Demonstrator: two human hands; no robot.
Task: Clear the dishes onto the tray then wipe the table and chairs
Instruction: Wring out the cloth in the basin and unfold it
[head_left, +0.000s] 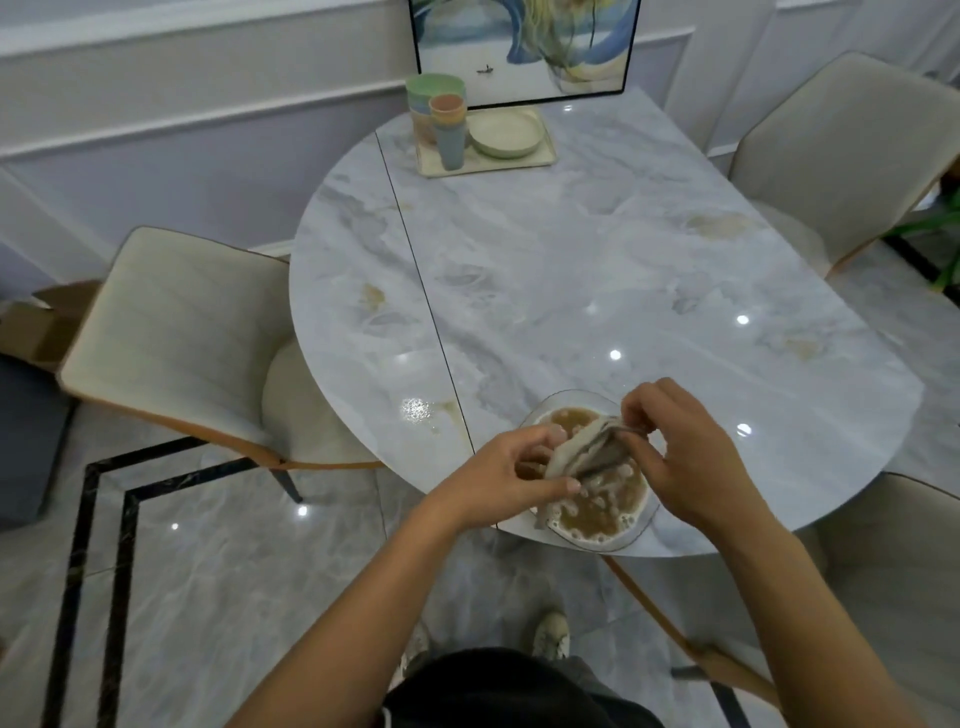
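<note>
Cloth (582, 453) in left hand (509, 480) and right hand (685, 460) pinching grip over bowl (643, 522), table (737, 493) edge.

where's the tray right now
In the head view the tray sits at the far end of the table, toward its left side, just in front of the framed picture, holding stacked cups and a plate.

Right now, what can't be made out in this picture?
Head view only:
- Glass bowl: its middle is hidden by the cloth, which the left hand and right hand hold.
- Stacked cups on the tray: too small and blurred to count.
- Framed picture: top cut off by the edge.
- Near right chair: cut off by the edge.
</note>
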